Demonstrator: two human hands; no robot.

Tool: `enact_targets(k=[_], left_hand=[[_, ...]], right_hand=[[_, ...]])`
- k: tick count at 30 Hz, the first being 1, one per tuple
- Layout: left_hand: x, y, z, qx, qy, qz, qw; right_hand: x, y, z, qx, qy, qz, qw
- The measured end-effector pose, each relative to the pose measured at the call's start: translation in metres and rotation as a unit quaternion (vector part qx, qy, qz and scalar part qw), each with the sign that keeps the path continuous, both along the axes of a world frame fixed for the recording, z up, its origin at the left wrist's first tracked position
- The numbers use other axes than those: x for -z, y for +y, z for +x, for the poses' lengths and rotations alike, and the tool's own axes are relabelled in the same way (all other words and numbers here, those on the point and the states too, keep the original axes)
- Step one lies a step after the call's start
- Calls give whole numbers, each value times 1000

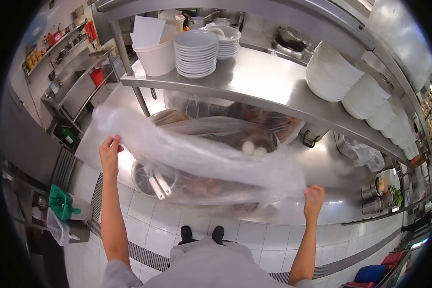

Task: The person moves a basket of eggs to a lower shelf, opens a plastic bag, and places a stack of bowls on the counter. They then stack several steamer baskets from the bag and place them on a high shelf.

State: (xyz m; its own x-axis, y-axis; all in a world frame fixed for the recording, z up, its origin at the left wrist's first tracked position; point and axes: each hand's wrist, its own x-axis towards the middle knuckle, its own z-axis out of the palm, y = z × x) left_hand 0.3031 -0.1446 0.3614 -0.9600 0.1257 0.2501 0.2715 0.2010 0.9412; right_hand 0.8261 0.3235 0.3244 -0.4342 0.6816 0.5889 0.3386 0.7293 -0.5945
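Clear plastic film [201,158] is being held stretched between both hands above a steel counter [321,168]. One edge is being pinched by the left hand [109,151], its fingers closed on the sheet, and the opposite edge is being gripped by the right hand [314,199], closed around a bunched corner. Beneath the sheet, a large pan [235,139] of dark food with pale round pieces is being seen through the plastic, and a wire strainer [151,180] is lying just beside it. Higher up, a steel shelf [264,81] is carrying a stack of plates [195,53], a white tub [154,57] and rows of white bowls [331,72]. Below, white floor tiles [153,225] and black shoes [201,234] are showing.
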Motion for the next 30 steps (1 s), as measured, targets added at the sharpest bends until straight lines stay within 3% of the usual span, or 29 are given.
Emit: enact_targets(k=[1,2,3,4,5,7,8,9,10,12,13,14,15,16,19,20,21,22,23,24,25,26,27,29,30], left_hand=[[31,-15,-7,-41,-91,92,991],[50,-23,-6,-82,-180,186,963],[36,-26,18,-83,-180,185,963],[1,-29,54,-22,101,-106,989],[-15,-35,80,42,365,-381,848],[99,-55,64,58,245,-122,960],[154,-64,56,58,201,25,977],[98,-29,102,51,25,168,984],[36,9,149,1,-131,340,931],[41,16,168,143,-161,327,920],[29,34,178,147,-163,325,920],[6,60,188,97,-135,263,950],[-10,77,189,46,-106,200,973],[-16,86,179,49,-109,204,972],[-26,103,152,-1,-200,182,963],[-27,98,141,22,-250,310,917],[-26,88,130,43,-294,431,852],[-14,61,118,39,-295,428,853],[9,22,109,242,-252,487,800],[25,-8,109,435,-195,524,706],[15,-33,126,267,-223,432,832],[3,-57,143,85,-240,317,914],[9,-71,151,81,-242,314,915],[25,-95,159,-50,-197,346,916],[54,-121,153,-48,-200,342,917]], right_hand=[[8,-2,11,-50,-96,33,994],[12,-3,21,-50,-96,33,994],[16,-5,33,-89,-187,7,978],[12,-9,38,-129,-277,-21,952],[8,-10,39,-132,-277,-22,951],[-17,-25,27,21,-225,-3,974],[-38,-34,13,16,-226,-5,974],[-64,-44,-7,-35,-121,-20,992],[-80,-55,-28,-81,-14,-34,996],[-90,-80,-65,-213,-70,-1,975],[-80,-88,-78,-244,-115,7,963],[-64,-95,-90,-274,-159,15,948],[-54,-110,-97,-262,-194,-72,943],[-47,-123,-101,-248,-228,-155,929],[-30,-157,-99,-205,-311,-211,904],[-26,-160,-95,-204,-313,-210,904],[-22,-161,-90,-183,-300,-121,928],[-17,-161,-84,-163,-285,-34,944],[-10,-153,-74,-149,-271,-4,951],[-6,-140,-64,-134,-256,28,957],[-9,-128,-54,-94,-271,40,957],[-14,-119,-45,-53,-287,51,955],[-18,-110,-38,-57,-289,48,954],[-25,-94,-33,95,-365,-21,926],[-26,-93,-37,97,-367,-25,925]])
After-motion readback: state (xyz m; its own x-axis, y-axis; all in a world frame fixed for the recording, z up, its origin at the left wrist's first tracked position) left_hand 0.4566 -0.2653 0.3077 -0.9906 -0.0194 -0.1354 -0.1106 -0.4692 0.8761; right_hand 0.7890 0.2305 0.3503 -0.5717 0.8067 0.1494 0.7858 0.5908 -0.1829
